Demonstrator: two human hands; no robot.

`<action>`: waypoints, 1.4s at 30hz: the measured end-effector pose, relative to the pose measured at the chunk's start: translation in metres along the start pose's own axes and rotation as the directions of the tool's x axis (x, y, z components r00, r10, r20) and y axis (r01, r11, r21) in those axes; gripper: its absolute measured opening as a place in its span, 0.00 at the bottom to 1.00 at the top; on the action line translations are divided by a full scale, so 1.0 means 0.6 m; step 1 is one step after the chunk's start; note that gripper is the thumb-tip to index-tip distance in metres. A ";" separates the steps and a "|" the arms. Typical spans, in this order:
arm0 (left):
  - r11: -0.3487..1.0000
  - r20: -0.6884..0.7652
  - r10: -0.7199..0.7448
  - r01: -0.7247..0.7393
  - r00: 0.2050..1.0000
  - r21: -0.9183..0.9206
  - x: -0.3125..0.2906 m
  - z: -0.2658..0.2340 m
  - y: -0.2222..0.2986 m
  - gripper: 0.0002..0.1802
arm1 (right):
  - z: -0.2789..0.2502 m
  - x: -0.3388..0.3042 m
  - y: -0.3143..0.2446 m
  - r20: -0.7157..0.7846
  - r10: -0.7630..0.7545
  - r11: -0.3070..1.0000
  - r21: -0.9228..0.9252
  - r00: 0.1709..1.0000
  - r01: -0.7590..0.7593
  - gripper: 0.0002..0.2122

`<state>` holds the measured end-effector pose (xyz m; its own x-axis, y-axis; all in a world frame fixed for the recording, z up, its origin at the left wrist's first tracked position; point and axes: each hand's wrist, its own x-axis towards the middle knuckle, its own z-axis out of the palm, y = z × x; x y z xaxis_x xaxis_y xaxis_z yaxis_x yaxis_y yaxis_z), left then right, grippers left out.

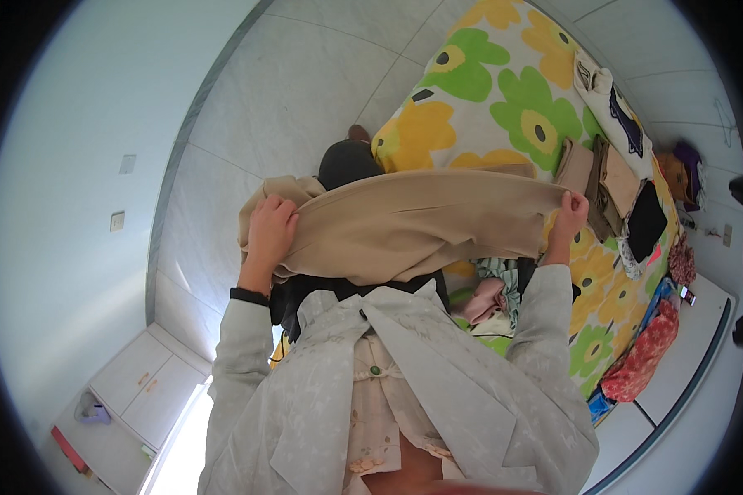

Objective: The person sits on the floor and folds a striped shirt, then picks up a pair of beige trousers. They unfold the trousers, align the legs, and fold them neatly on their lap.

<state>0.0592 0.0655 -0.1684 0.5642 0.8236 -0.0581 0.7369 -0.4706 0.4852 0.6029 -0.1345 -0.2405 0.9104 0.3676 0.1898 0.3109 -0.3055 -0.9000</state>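
A beige garment, which looks like a pair of trousers, is stretched out sideways across my lap. My left hand is closed on its bunched left end, with the fingers curled over the cloth. At the other end my right hand pinches the upper corner between thumb and fingers. Loose folds hang over the left side, and the lower edge droops between my hands. Part of my dark-clothed leg shows beyond the cloth. Below the garment, near my right forearm, lie crumpled pink and striped green clothes, partly covered.
A bed with a flower-patterned sheet lies to the right. Folded brown trousers, a black folded cloth and a white garment rest along its far side. A red patterned bundle lies at the right edge. Low cabinets stand lower left.
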 end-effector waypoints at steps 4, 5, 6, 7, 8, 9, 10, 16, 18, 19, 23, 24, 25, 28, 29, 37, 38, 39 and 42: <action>0.899 0.191 -0.069 0.144 0.979 -0.414 -0.030 -0.053 0.019 0.08 | -0.098 -0.013 -0.019 -0.115 -0.049 0.993 -0.111 0.992 0.036 0.08; 0.818 0.312 -0.103 0.259 0.945 -0.515 -0.041 -0.071 0.021 0.10 | -0.119 -0.017 -0.023 -0.159 0.052 0.998 0.033 0.986 -0.047 0.08; 0.778 0.391 -0.079 0.302 0.917 -0.551 -0.050 -0.087 0.022 0.11 | -0.141 -0.010 -0.030 -0.178 0.125 0.975 0.202 0.976 -0.088 0.08; 0.726 0.469 -0.050 0.355 0.882 -0.589 -0.058 -0.100 0.021 0.12 | -0.156 -0.003 -0.034 -0.197 0.235 0.907 0.398 0.952 -0.141 0.08; 0.666 0.539 -0.007 0.406 0.842 -0.625 -0.061 -0.105 0.019 0.13 | -0.164 0.005 -0.037 -0.149 0.190 0.923 0.363 0.970 -0.125 0.08; 0.701 0.529 -0.020 0.389 0.849 -0.598 -0.059 -0.103 0.016 0.13 | -0.173 0.016 -0.041 -0.114 0.181 0.923 0.362 0.977 -0.129 0.07; 0.731 0.514 -0.026 0.367 0.857 -0.575 -0.053 -0.096 0.012 0.13 | -0.175 0.023 -0.042 -0.080 0.174 0.916 0.378 0.981 -0.132 0.07; 0.908 0.196 -0.177 0.237 0.965 -0.346 0.008 -0.001 -0.014 0.11 | -0.004 0.073 0.035 0.162 0.130 0.940 -0.334 0.978 -0.069 0.11; 0.949 0.165 -0.193 0.227 0.967 -0.219 0.012 0.016 -0.018 0.10 | 0.062 0.061 0.062 0.222 0.195 0.962 -0.236 0.955 -0.141 0.12; 0.963 0.183 -0.206 0.232 0.961 -0.137 0.014 0.020 -0.019 0.10 | 0.090 0.053 0.071 0.237 0.178 0.968 -0.216 0.955 -0.127 0.12; 0.981 0.174 -0.188 0.175 0.967 0.082 0.016 0.028 -0.010 0.10 | 0.130 0.027 0.077 0.219 0.116 0.979 -0.192 0.969 -0.074 0.11; 0.990 0.136 -0.136 0.131 0.981 0.044 0.021 0.031 -0.004 0.10 | 0.131 0.026 0.073 0.220 0.104 0.974 -0.219 0.970 -0.055 0.11; 0.995 0.114 -0.101 0.101 0.988 0.014 0.028 0.035 0.002 0.10 | 0.130 0.024 0.070 0.217 0.106 0.969 -0.242 0.970 -0.051 0.10; 0.995 0.211 -0.068 0.081 0.975 -0.054 0.062 0.051 0.020 0.11 | 0.119 0.026 0.062 0.178 0.078 0.973 -0.228 0.981 -0.036 0.11; 0.994 0.230 -0.037 0.058 0.972 -0.088 0.074 0.057 0.025 0.11 | 0.114 0.027 0.061 0.160 0.051 0.979 -0.205 0.986 -0.017 0.11; 0.968 0.230 0.068 -0.009 0.971 -0.251 0.131 0.112 0.076 0.10 | 0.042 -0.068 0.007 0.350 0.421 0.813 0.263 0.837 -0.519 0.06; 0.954 0.223 0.078 -0.008 0.972 -0.300 0.129 0.113 0.082 0.09 | 0.033 -0.104 -0.010 0.512 0.462 0.727 0.248 0.724 -0.640 0.06; 0.944 0.256 0.081 0.009 0.963 -0.331 0.127 0.112 0.087 0.09 | 0.026 -0.140 -0.028 0.655 0.477 0.631 0.209 0.586 -0.747 0.07; 0.916 0.254 0.127 -0.016 0.959 -0.400 0.119 0.104 0.101 0.08 | 0.021 -0.262 -0.066 0.789 0.594 0.483 -0.192 0.158 -0.854 0.08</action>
<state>0.1675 0.0759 -0.1975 0.7292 0.6495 -0.2152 0.5175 -0.3177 0.7945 0.4441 -0.1689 -0.2394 0.1134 0.5700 -0.8138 -0.5748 -0.6304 -0.5217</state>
